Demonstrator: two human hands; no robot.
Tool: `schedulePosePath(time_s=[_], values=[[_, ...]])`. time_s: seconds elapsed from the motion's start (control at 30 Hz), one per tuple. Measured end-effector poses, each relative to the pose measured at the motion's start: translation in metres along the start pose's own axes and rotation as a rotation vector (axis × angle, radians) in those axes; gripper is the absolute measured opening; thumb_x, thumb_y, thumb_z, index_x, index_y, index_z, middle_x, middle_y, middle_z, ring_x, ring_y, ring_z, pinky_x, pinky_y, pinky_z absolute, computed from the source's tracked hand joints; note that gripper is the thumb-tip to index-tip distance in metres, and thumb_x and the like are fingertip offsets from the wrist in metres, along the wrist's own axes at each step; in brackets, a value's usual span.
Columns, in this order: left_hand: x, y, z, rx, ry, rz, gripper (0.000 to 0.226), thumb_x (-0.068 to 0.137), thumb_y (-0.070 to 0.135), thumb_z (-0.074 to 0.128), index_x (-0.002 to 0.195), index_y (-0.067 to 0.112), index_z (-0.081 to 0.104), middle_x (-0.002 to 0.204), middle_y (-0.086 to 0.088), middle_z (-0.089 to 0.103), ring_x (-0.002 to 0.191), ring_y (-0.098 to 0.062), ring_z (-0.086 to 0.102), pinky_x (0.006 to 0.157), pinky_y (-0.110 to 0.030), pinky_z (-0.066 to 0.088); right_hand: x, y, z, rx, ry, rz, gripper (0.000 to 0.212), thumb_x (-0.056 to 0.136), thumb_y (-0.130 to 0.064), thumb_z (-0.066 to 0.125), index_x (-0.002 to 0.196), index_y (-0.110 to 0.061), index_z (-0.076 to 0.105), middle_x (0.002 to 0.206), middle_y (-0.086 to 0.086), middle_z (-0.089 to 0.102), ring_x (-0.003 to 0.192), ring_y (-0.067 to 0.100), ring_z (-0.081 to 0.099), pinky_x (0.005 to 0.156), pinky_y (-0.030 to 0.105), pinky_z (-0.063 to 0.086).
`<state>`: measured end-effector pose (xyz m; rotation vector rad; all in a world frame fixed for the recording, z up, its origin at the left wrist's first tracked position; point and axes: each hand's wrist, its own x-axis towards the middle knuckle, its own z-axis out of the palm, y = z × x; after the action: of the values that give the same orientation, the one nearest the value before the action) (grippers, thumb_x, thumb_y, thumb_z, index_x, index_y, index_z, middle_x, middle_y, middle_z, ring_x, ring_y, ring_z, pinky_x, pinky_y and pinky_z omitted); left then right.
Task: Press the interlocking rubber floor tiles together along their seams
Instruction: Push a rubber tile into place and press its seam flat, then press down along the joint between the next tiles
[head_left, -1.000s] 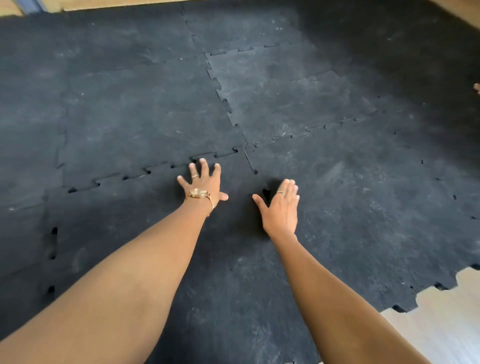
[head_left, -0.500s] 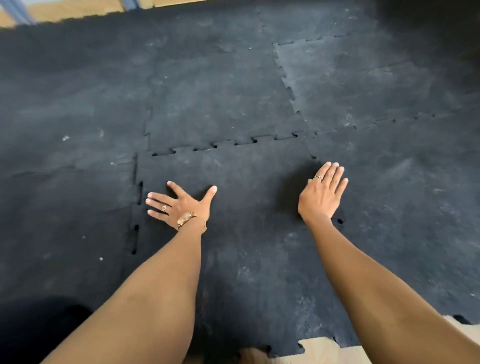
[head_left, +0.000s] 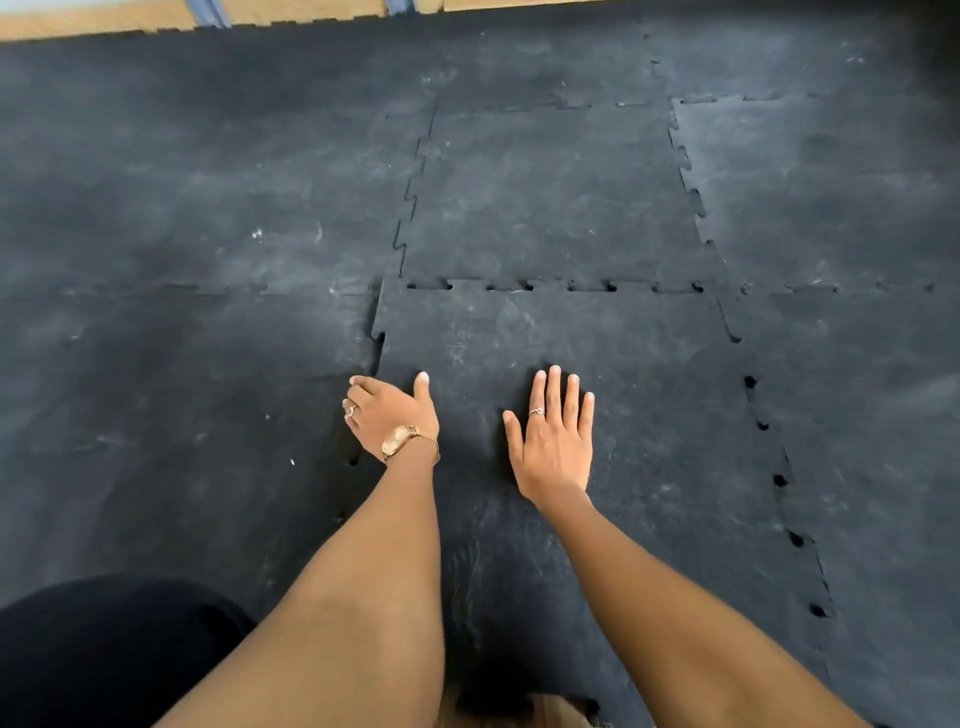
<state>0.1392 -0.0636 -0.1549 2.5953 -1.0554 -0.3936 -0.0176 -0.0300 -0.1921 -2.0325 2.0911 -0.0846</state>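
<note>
Black rubber floor tiles with toothed edges cover the floor. My left hand (head_left: 387, 410) rests on the left seam (head_left: 378, 338) of the near tile (head_left: 649, 364), where it meets the neighbouring tile (head_left: 182, 415). Its fingers bend down over the seam, tips hidden, thumb pointing away from me. It wears a ring and a gold watch. My right hand (head_left: 556, 441) lies flat, palm down, fingers spread, in the middle of the near tile. Small gaps show along the far seam (head_left: 571, 286) and the right seam (head_left: 779, 478).
Bare wooden floor shows beyond the mat's far edge (head_left: 104, 21) and in a sliver at the near edge (head_left: 561, 714). My dark-clothed knee (head_left: 104, 660) sits at the bottom left on the mat. More joined tiles stretch away on all sides.
My left hand has slid left onto the left seam and its fingers have bent down. My right hand has moved from the right seam to the tile's middle.
</note>
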Motion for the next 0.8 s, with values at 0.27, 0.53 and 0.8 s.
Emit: schedulePosePath(time_s=[0.27,0.53,0.8], values=[[-0.004,0.003,0.000,0.023,0.018,-0.025,0.079,0.095,0.043,0.046,0.146,-0.010,0.016,0.148,-0.026,0.032,0.135,-0.040,0.031,0.114,-0.044,0.025,-0.005,0.025,-0.008,-0.056,-0.024,-0.075,0.071,0.097,-0.059,0.010,0.154,-0.020,-0.005,0.163,0.002,-0.008,0.149,0.026,-0.014,0.119,0.049,-0.011],[-0.008,0.006,0.001,0.150,-0.078,-0.026,0.089,0.094,0.053,0.037,0.147,-0.010,0.002,0.156,-0.028,0.009,0.146,-0.038,0.003,0.120,-0.046,0.007,-0.004,0.027,-0.020,-0.048,-0.073,-0.114,0.071,0.099,-0.059,0.014,0.154,-0.018,-0.006,0.163,0.001,-0.011,0.148,0.025,-0.018,0.119,0.047,-0.014],[-0.075,0.119,0.040,0.116,-0.228,0.605,0.075,0.099,0.038,0.037,0.150,-0.001,-0.001,0.159,-0.020,-0.004,0.147,-0.035,-0.004,0.119,-0.046,0.004,-0.004,0.116,-0.041,-0.002,0.032,0.260,0.061,0.105,-0.036,0.018,0.152,-0.003,-0.001,0.163,0.013,-0.004,0.149,0.026,-0.010,0.121,0.042,-0.007]])
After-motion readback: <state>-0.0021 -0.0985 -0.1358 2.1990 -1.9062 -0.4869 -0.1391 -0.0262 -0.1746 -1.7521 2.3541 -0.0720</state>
